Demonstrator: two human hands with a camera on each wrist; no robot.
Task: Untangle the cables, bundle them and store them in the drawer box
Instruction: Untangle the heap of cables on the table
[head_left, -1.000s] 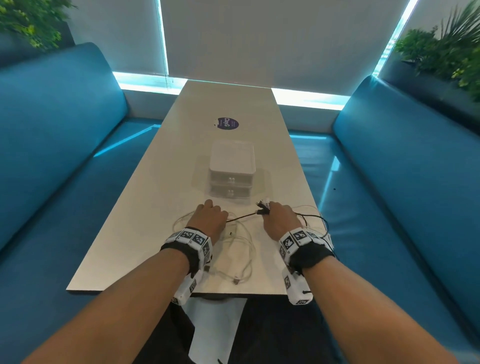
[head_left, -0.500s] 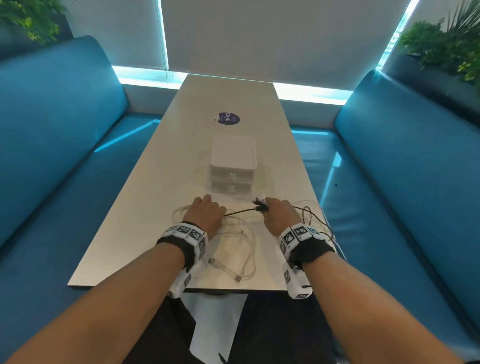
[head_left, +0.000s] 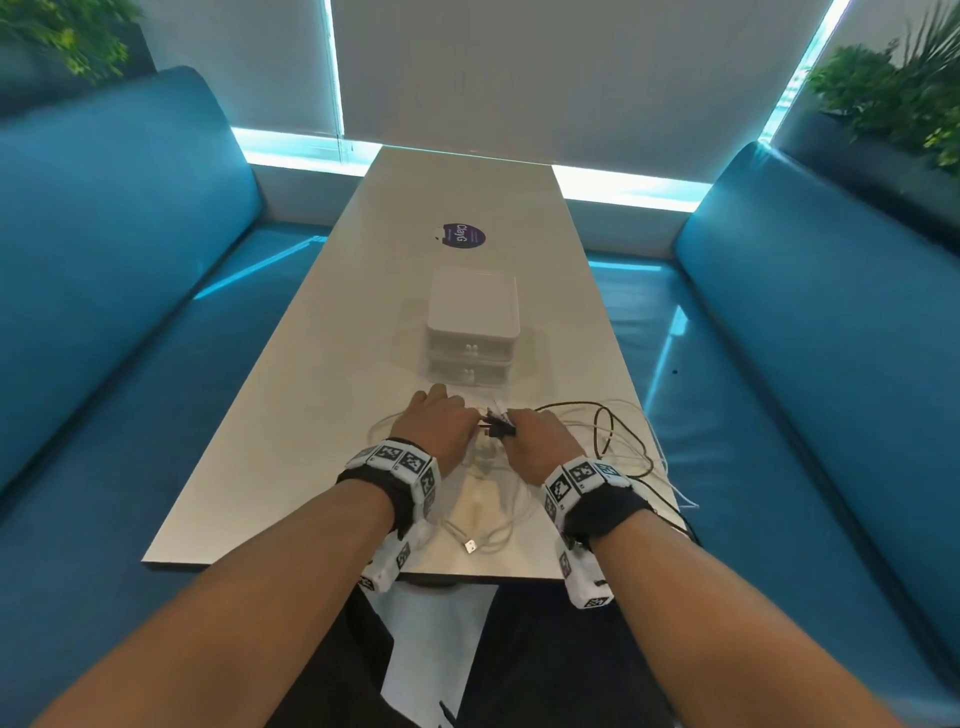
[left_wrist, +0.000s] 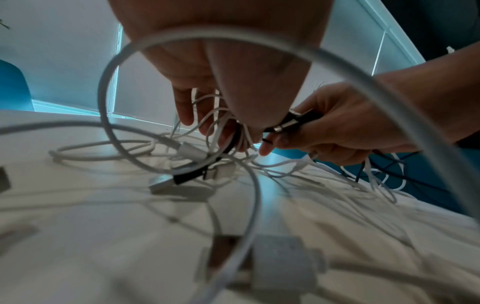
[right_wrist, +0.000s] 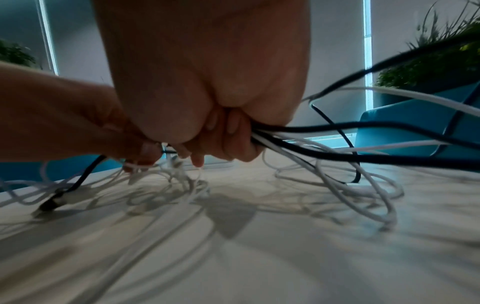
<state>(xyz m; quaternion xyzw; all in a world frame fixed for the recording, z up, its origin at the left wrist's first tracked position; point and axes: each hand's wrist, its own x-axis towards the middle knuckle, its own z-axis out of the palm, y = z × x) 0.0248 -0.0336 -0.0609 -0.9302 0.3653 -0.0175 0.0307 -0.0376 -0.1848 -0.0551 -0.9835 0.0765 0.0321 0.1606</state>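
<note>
A tangle of white cables (head_left: 488, 525) and one black cable (head_left: 613, 431) lies on the near end of the table (head_left: 291, 467). My left hand (head_left: 441, 423) and right hand (head_left: 535, 441) meet over it, almost touching. In the left wrist view my left hand (left_wrist: 221, 131) pinches white strands and a black one between thumb and fingers. My right hand (right_wrist: 207, 148) grips a bunch of black and white cables, with the black plugs (left_wrist: 293, 121) sticking out of it. The white drawer box (head_left: 472, 332) stands just behind the hands, both drawers closed.
A round purple sticker (head_left: 460, 236) is on the table behind the box. Blue bench seats (head_left: 130, 312) run along both sides, and cable loops (head_left: 670, 488) hang over the table's right edge. A white USB plug (head_left: 470, 546) lies near the front edge.
My hands have come together, the left moving right toward the right hand. The black strand stretched between them is now gathered short, and the loops at the right have shifted.
</note>
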